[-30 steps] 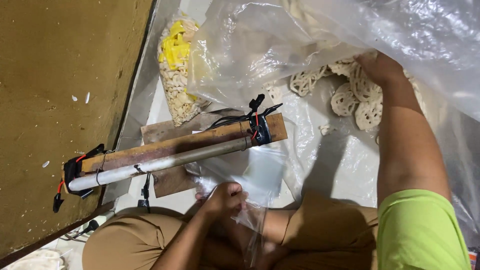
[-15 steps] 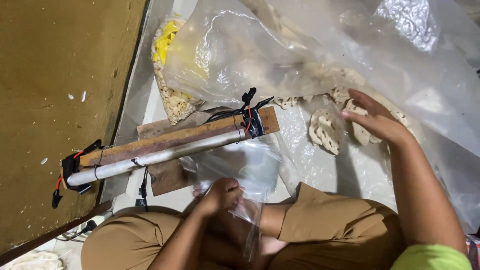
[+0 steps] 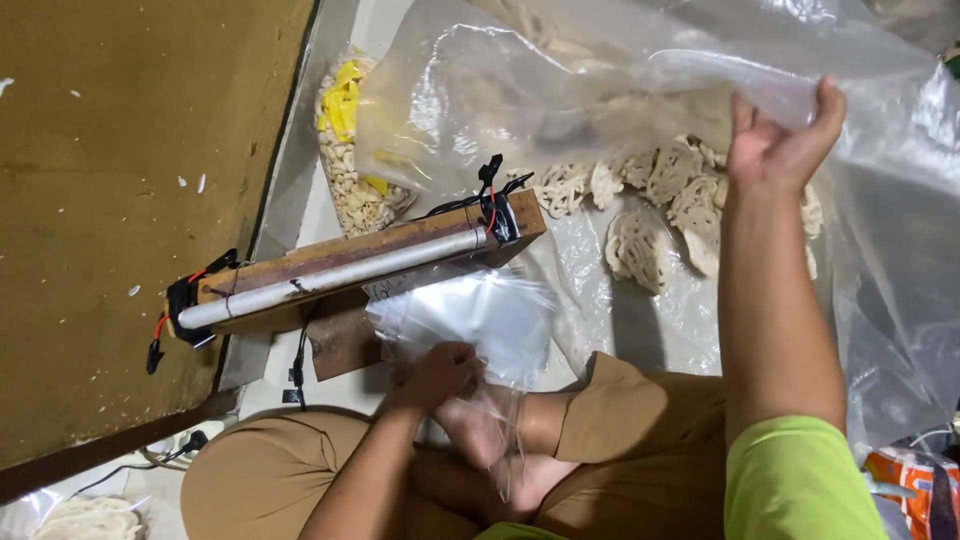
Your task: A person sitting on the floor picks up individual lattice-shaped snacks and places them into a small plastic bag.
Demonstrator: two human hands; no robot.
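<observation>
Seated person bagging pale lacy round crackers (image 3: pixel 640 245).
Left hand (image 3: pixel 435 375) grip clenched on small clear plastic bag (image 3: pixel 480 320); right hand (image 3: pixel 780 140) grip pinches large clear plastic sheet (image 3: pixel 600 70).

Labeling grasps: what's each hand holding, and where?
Left hand: small clear bag, gripped at its lower edge. Right hand: large plastic sheet, fingers pinching its edge.

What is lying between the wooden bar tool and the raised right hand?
In the head view, pale lattice crackers lie on clear plastic sheet between the wooden bar tool and the right hand, under the big plastic bag.
</observation>
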